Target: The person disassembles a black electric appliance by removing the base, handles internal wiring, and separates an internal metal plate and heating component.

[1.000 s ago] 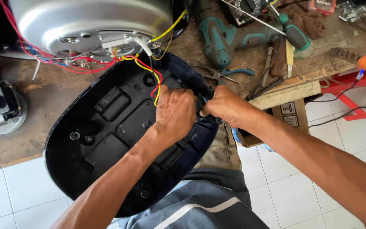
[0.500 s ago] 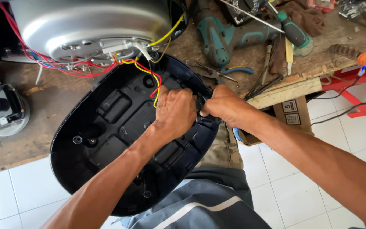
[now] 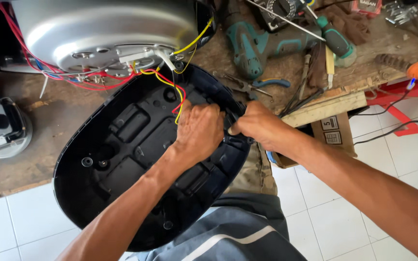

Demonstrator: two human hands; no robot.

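Left hand (image 3: 200, 129) is pressing into the inside of the dark plastic base shell (image 3: 122, 159), grip clenched at its right rim; right hand (image 3: 260, 126) is pinching the same rim from outside, grip clenched on the edge. Shell is lying open-side up, overhanging the table (image 3: 39, 121), tethered by red and yellow wires (image 3: 172, 89) to the silver pot body (image 3: 107, 34). Risk, as judged: hard prying could be cracking the rim, or tugging the wires loose from their terminals

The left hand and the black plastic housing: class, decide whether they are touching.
Touching. The head view shows the left hand pressed flat against the inside of the black plastic housing, fingers curled at its right rim.
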